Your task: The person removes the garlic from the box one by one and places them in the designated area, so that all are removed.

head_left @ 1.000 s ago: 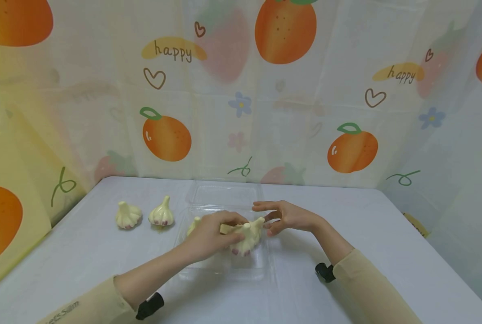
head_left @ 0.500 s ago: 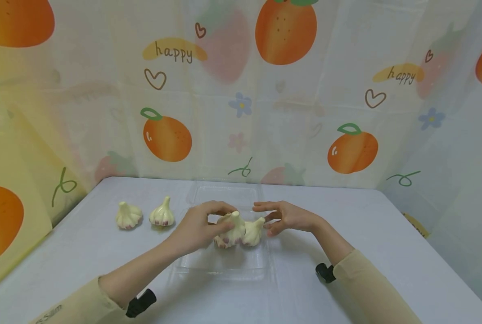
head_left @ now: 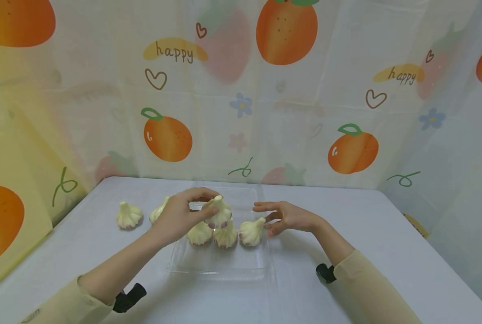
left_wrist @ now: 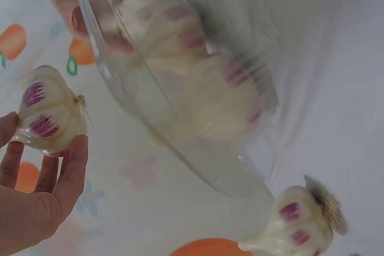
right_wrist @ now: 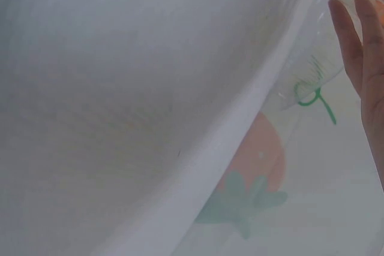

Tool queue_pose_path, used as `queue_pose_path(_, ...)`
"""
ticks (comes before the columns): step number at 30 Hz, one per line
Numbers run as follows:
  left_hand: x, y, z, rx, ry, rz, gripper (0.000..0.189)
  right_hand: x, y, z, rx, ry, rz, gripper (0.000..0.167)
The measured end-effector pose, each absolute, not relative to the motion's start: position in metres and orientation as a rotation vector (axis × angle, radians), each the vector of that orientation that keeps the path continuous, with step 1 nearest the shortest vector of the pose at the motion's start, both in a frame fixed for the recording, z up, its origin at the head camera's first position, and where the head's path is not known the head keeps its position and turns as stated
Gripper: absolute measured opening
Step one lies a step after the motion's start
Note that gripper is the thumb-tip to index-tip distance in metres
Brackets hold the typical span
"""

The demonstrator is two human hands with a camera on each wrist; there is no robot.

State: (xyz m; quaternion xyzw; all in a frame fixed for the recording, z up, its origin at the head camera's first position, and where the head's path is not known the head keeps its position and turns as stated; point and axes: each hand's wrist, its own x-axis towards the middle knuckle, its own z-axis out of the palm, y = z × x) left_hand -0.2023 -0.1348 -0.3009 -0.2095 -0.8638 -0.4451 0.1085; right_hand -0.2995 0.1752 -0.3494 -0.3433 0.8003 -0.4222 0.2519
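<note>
My left hand (head_left: 180, 218) grips a pale garlic bulb (head_left: 218, 212) with purple streaks, raised over a clear plastic box (head_left: 220, 271). In the left wrist view, fingers and thumb pinch that same bulb from the sides. Inside the box sit a left bulb (head_left: 200, 235), a middle bulb (head_left: 225, 237) partly covered by the held one, and a right bulb (head_left: 250, 234). My right hand (head_left: 293, 218) hovers at the box's right side, fingers loosely bent, their tips close to the right bulb's stem. It holds nothing.
Left of the box, one garlic bulb (head_left: 129, 216) stands on the white table (head_left: 326, 301); another bulb (head_left: 158, 210) is half hidden by my left hand. The clear lid (head_left: 242, 194) lies folded back behind the box. A fruit-print curtain (head_left: 281, 139) rises behind the table.
My left hand has moved left and upward with the garlic bulb, away from the right bulb, uncovering the bulbs in the box. The right hand has stayed in place.
</note>
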Motion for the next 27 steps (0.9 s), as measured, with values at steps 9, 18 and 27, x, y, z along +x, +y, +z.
queue_pose_path(9, -0.204, -0.169, -0.29, -0.413, -2.56, -1.228, 0.034, -0.3, 0.175, -0.348, -0.954, 2.175, -1.142, 0.075)
queue_pose_path(18, -0.209, -0.203, -0.291, -0.266, -2.553, -1.251, 0.041, -0.301, 0.174, -0.348, -0.957, 2.167, -1.147, 0.077)
queue_pose_path(27, -0.209, -0.232, -0.296, -0.099, -2.573, -1.275, 0.052, -0.301, 0.174, -0.348, -0.966, 2.176, -1.131, 0.077)
